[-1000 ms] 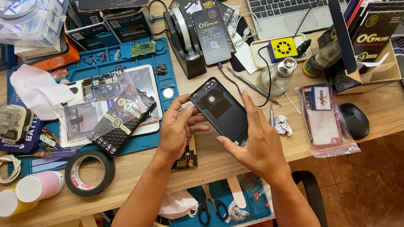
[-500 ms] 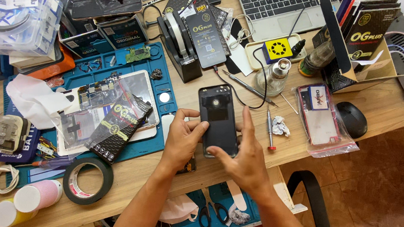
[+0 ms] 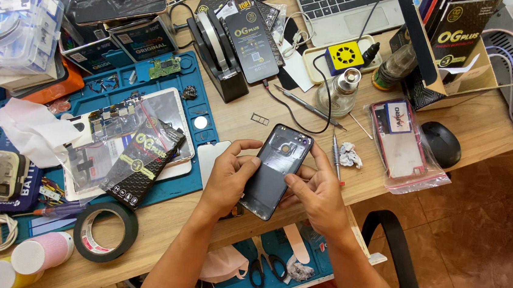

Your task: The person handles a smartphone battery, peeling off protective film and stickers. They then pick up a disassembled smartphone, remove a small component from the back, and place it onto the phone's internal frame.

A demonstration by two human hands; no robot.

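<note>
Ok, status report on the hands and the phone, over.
Left hand and right hand both grip the phone, held above the desk. Nothing blocking.

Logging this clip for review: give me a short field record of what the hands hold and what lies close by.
setting: cluttered wooden workbench
left hand: grips the left edge of the dark phone back cover
right hand: supports the cover's right side, thumb on its surface
cover: lifted above the bench, camera opening away from the person
right of cover: small screwdriver, crumpled tissue
left: blue work mat, black tape roll
</note>
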